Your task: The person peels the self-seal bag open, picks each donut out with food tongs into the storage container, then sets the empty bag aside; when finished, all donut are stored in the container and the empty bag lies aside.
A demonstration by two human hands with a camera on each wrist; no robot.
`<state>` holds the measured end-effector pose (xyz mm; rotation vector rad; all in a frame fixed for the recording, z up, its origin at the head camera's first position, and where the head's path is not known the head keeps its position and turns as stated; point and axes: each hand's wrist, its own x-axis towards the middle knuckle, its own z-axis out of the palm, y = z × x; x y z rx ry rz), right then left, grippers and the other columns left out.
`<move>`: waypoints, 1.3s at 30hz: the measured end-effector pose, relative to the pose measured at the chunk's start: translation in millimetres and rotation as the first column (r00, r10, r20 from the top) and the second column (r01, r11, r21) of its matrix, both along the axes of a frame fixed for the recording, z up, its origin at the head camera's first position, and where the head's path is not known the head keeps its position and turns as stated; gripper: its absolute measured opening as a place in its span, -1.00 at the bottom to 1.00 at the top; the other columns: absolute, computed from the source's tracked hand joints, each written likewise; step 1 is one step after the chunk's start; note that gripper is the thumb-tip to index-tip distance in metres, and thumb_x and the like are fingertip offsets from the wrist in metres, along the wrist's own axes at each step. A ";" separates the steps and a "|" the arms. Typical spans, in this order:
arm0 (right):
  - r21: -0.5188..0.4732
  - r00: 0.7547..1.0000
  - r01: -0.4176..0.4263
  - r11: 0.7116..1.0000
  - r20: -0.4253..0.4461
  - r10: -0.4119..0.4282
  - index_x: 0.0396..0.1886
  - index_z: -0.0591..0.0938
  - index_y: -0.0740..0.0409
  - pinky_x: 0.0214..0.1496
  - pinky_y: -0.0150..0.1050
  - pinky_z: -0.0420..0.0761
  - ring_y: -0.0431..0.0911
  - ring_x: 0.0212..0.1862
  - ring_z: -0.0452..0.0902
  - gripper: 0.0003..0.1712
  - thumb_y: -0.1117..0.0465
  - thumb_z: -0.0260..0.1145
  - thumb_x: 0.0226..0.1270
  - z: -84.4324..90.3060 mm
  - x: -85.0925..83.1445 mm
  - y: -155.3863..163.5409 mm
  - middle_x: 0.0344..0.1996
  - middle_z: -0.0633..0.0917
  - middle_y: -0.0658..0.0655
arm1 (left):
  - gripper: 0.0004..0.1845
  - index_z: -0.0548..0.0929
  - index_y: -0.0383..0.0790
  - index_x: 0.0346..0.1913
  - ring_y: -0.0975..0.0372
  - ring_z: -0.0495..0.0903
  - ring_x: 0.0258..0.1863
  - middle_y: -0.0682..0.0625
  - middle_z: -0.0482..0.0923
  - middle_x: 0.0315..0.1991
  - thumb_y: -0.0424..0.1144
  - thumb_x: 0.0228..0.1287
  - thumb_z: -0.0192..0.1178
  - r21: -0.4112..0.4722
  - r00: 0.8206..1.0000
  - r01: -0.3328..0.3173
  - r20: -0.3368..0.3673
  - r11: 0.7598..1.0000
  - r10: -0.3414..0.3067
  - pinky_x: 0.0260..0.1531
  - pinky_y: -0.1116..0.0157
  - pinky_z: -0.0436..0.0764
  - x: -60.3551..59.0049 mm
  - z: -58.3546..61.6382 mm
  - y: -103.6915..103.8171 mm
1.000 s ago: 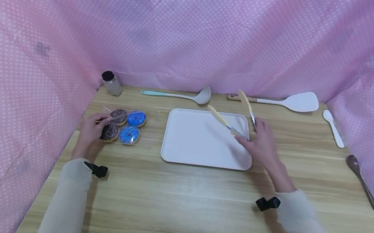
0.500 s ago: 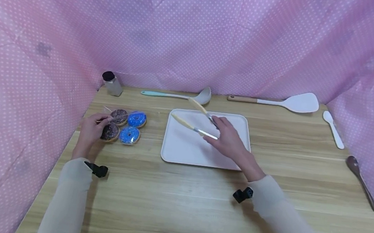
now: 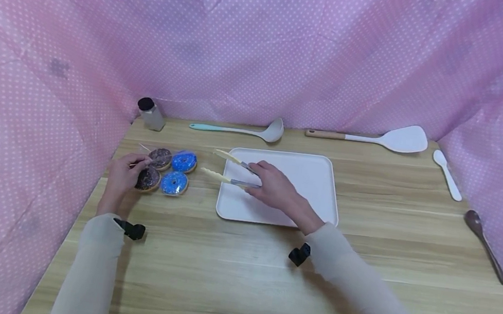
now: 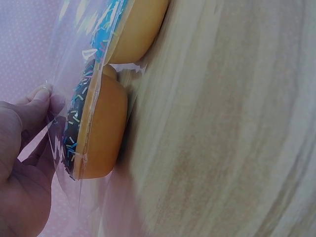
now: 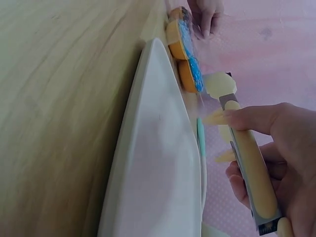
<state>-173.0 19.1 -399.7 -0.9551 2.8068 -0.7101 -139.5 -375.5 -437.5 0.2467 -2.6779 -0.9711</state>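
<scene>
At the table's left, my left hand (image 3: 122, 174) pinches the clear plastic wrapping (image 4: 58, 148) between thumb and fingers. The wrapping lies over two brown sprinkled donuts (image 3: 148, 180) and two blue donuts (image 3: 174, 183). In the left wrist view a brown donut (image 4: 101, 128) shows side-on beneath the film. My right hand (image 3: 278, 188) grips a pair of tongs (image 5: 254, 173) with metal arms and pale yellow tips. The tongs are spread, with nothing between them. Their tips point left, past the edge of the white tray (image 3: 315, 187), towards the blue donuts.
Along the back lie a ladle (image 3: 236, 130) with a mint handle and a white turner (image 3: 404, 139). A black-capped shaker jar (image 3: 151, 114) stands back left. A white spoon (image 3: 448, 174) and a brown spoon (image 3: 485, 246) lie at the right. Pink dotted cloth surrounds the table.
My right hand has carried the spread tongs left, from the tray's right side to its left edge, nearer the donuts. My left hand has stayed at the wrapping.
</scene>
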 end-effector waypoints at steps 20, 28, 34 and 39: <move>0.121 0.997 -0.057 0.991 0.052 0.051 0.21 0.52 0.12 0.11 -0.18 0.54 -0.08 0.01 0.52 -0.43 0.02 0.35 0.24 0.3 -9.7 -45.7 0.04 0.60 0.10 | -0.71 0.66 -0.31 -0.06 -0.04 0.56 0.03 -0.26 0.63 -0.01 -0.16 0.41 0.08 0.012 0.999 0.005 0.034 1.000 -0.005 0.08 0.00 0.51 -2.1 -2.1 -3.0; 0.132 0.998 -0.060 0.989 0.044 0.055 0.20 0.52 0.14 0.05 -0.19 0.55 -0.08 -0.06 0.51 -0.42 0.02 0.36 0.22 1.6 -15.0 -55.8 0.00 0.60 0.11 | -0.71 0.66 -0.33 -0.08 -0.02 0.57 0.02 -0.25 0.63 -0.01 -0.17 0.42 0.08 0.014 1.000 0.010 0.023 1.000 -0.010 0.05 0.02 0.52 -4.5 -3.3 -3.0; 0.134 0.996 -0.061 0.989 0.070 0.052 0.20 0.52 0.14 0.01 -0.18 0.55 -0.08 -0.09 0.50 -0.41 0.03 0.38 0.21 0.9 -19.8 -61.1 -0.01 0.59 0.11 | -0.74 0.67 -0.35 -0.10 0.00 0.58 -0.01 -0.26 0.64 -0.04 -0.21 0.39 0.12 0.003 1.000 0.020 -0.003 1.000 -0.020 -0.04 0.30 0.55 -5.0 -4.4 -3.8; 0.145 0.995 -0.061 0.987 0.092 0.048 0.27 0.48 0.12 -0.01 -0.21 0.54 -0.10 -0.10 0.48 -0.36 0.00 0.37 0.22 0.1 -21.8 -63.8 0.02 0.58 0.10 | -0.75 0.67 -0.35 -0.10 0.02 0.57 -0.02 -0.25 0.65 -0.04 -0.23 0.40 0.11 -0.002 1.000 0.020 0.000 1.000 -0.020 -0.07 0.43 0.49 -5.2 -4.9 -5.4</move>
